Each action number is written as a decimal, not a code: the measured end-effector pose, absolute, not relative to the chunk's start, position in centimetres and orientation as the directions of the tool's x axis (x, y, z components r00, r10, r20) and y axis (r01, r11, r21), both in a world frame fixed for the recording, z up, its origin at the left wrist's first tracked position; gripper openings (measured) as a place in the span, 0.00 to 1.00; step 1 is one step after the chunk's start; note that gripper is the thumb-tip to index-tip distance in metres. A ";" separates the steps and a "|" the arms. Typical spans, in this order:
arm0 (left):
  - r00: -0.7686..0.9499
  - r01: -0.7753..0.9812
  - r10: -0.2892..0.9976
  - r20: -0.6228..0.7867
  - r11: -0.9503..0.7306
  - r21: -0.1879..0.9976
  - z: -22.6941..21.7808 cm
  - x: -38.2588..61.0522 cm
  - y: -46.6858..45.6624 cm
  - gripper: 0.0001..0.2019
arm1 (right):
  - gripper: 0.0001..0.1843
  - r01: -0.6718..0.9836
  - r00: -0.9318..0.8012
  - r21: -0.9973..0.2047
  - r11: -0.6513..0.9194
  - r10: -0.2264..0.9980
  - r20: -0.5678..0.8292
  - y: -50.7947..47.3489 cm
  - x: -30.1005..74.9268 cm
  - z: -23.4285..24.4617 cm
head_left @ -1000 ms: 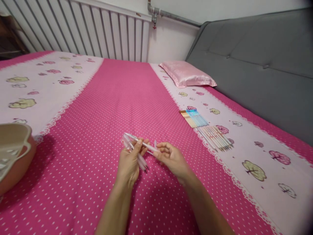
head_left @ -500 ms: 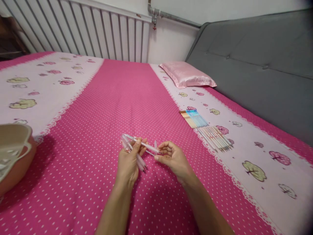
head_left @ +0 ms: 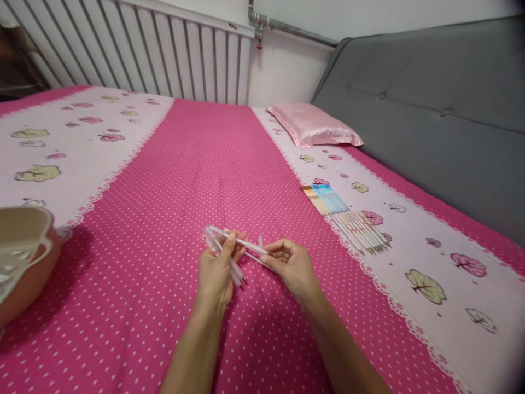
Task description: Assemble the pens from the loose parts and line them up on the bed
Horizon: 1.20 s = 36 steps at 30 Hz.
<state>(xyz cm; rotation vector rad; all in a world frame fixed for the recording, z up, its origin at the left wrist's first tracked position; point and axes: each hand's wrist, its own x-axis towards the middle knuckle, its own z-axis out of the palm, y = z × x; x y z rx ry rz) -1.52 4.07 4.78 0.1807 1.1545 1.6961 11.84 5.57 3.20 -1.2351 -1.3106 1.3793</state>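
Note:
Several slim pale pink pens (head_left: 237, 270) are gripped in my left hand (head_left: 215, 273), pointing different ways. One pen (head_left: 252, 246) reaches across to my right hand (head_left: 292, 268), whose thumb and fingers pinch its end. Another thin piece passes just below it toward the right fingertips. A small pinkish tip (head_left: 260, 241) shows behind the two hands; what it belongs to I cannot tell. To the right lie a row of tan and blue pens (head_left: 326, 198) and a row of whitish pens (head_left: 361, 232), side by side on the bed.
A pinkish basin (head_left: 30, 273) with a beige inside and small white pieces in it stands at the left edge. The dotted pink bedspread (head_left: 197, 164) spreads beneath everything. A pink pillow (head_left: 314, 126) rests against the grey headboard (head_left: 426, 93). A white radiator (head_left: 164, 52) is at the back.
My right fingers have closed further over the end of the pen and shifted very slightly. My left hand and its pens look almost the same.

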 end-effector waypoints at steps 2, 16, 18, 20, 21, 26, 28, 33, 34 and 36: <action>-0.467 -0.648 0.796 -0.386 -0.010 0.762 5.0 -1.6 4.0 0.03 | 0.10 0.043 -0.162 -0.996 -0.072 0.984 -0.078 5.5 11.8 3.5; -0.467 -0.617 0.809 -0.358 -0.008 0.787 5.1 -1.7 3.9 0.02 | 0.18 0.010 -0.278 -0.969 -0.245 0.931 -0.238 5.6 12.0 3.1; -0.469 -0.625 0.802 -0.370 -0.005 0.781 5.1 -1.6 3.9 0.02 | 0.16 0.004 -0.244 -0.980 -0.201 0.950 -0.196 5.6 12.1 3.2; -0.471 -0.634 0.797 -0.378 -0.008 0.774 5.1 -1.6 3.9 0.02 | 0.16 0.014 -0.200 -0.988 -0.152 0.968 -0.151 5.5 12.0 3.3; -0.471 -0.637 0.796 -0.380 -0.009 0.770 5.1 -1.6 3.9 0.02 | 0.15 0.027 -0.184 -0.991 -0.128 0.974 -0.131 5.5 12.0 3.3; -0.500 -0.650 0.772 -0.392 -0.036 0.759 5.1 -2.0 4.0 0.03 | 0.09 0.090 -0.079 -0.996 -0.015 0.997 -0.023 5.3 11.9 3.7; -0.508 -0.653 0.764 -0.398 -0.040 0.757 5.1 -2.3 4.0 0.03 | 0.09 0.091 -0.052 -0.996 -0.011 0.999 -0.016 5.3 11.8 3.8; -0.535 -0.626 0.756 -0.378 -0.054 0.778 4.9 -2.6 4.0 0.02 | 0.11 0.095 -0.067 -0.995 -0.024 0.997 -0.030 5.5 12.2 4.2; -0.550 -0.611 0.753 -0.360 -0.071 0.788 4.8 -2.7 4.0 0.02 | 0.12 0.085 -0.070 -0.996 -0.008 0.997 -0.014 5.6 12.5 4.4; -0.586 -0.586 0.743 -0.324 -0.111 0.803 4.6 -2.9 4.0 0.01 | 0.13 0.059 -0.082 -0.998 0.021 0.997 0.016 5.8 13.2 4.8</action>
